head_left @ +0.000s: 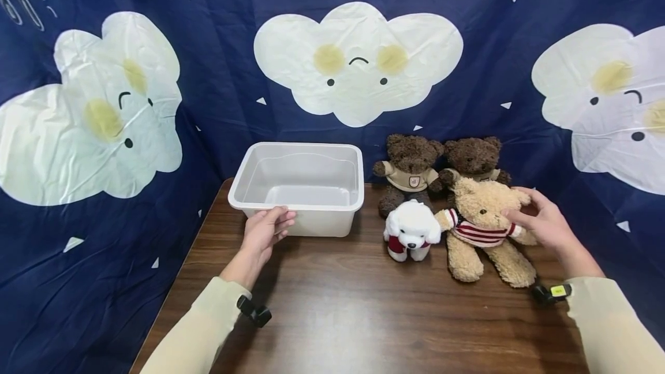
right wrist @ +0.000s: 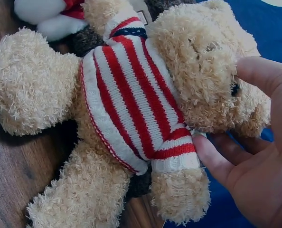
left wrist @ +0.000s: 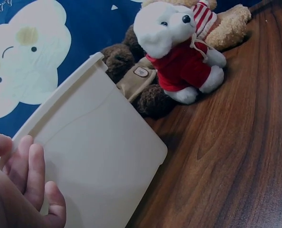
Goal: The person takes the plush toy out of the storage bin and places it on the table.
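A light grey plastic bin (head_left: 296,221) stands at the back left of the wooden table. My left hand (head_left: 266,229) pinches its front rim, thumb at the top edge and fingers along the outer wall (left wrist: 98,142). On the right, a tan teddy bear (head_left: 480,206) in a red-and-white striped sweater (right wrist: 131,95) leans back. My right hand (head_left: 545,221) grips the side of its head, the thumb (right wrist: 257,71) in front on the face and the other fingers partly hidden behind. Beside it stands a white plush dog (head_left: 413,227) in a red top (left wrist: 181,69).
Two dark brown teddy bears (head_left: 410,157) in beige shirts sit behind the dog and the tan bear, against the blue cloth backdrop (head_left: 223,62) with cloud prints. Bare wood of the table (head_left: 363,305) lies in front of the bin and toys.
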